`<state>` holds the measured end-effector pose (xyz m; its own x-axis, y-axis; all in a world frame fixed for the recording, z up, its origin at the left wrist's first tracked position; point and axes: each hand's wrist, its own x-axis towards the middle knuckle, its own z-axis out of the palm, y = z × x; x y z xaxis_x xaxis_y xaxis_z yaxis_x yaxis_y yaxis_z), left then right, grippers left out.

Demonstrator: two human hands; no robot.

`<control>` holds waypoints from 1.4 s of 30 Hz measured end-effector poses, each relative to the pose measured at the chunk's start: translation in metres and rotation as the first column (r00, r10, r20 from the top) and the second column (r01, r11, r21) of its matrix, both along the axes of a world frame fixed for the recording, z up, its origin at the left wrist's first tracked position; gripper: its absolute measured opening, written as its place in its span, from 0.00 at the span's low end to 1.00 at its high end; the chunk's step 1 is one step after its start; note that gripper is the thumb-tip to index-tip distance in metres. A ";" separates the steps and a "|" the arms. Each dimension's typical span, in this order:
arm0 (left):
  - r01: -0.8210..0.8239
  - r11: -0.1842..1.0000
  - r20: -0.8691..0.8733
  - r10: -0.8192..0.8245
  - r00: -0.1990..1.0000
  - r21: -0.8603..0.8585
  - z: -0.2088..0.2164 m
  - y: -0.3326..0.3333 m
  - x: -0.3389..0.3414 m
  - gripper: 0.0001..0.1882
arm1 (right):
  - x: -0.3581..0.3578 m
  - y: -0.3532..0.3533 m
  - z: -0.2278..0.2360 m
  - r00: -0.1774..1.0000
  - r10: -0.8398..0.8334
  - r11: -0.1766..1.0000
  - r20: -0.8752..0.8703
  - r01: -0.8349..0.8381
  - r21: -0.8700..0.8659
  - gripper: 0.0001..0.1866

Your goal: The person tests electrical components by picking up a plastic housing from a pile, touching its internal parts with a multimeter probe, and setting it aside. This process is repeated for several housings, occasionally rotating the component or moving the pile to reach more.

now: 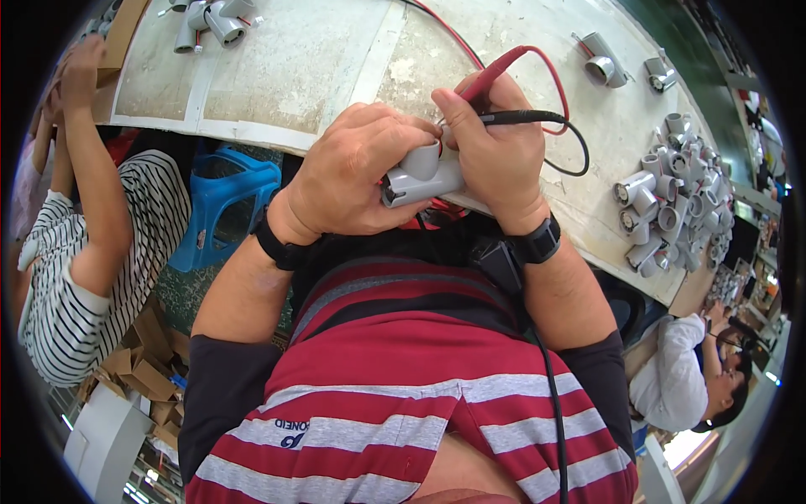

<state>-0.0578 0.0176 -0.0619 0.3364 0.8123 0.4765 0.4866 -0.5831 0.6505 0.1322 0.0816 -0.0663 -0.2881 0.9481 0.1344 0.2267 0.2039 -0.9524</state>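
Two probes [501,74]: pinched in right hand [504,168]
Grey fitting [422,164]: clasped by left hand [353,172]
Slip: fitting twisting could dislodge probes

One fitting [407,190] between the left hand [348,172] and right hand [506,164]; two probes [497,74] at the right. Beyond the right hand, two loose fittings [610,57]; farther right, a pile [672,202] too jumbled to count. One stool [199,223] left of the hands.
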 end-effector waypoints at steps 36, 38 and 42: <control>0.001 1.000 -0.056 -0.001 0.998 -0.003 0.006 -0.010 -0.002 0.33 | -0.002 0.002 -0.010 1.000 0.025 0.999 -0.006 -0.025 0.042 0.07; 0.004 1.000 -0.057 -0.003 0.998 0.006 0.008 -0.009 -0.002 0.33 | -0.002 0.003 -0.008 1.000 0.027 0.999 0.012 -0.028 0.038 0.07; 0.047 0.998 -0.040 -0.048 0.998 -0.034 0.012 -0.008 0.000 0.33 | 0.006 0.002 -0.002 0.999 0.006 1.000 -0.032 -0.007 -0.010 0.07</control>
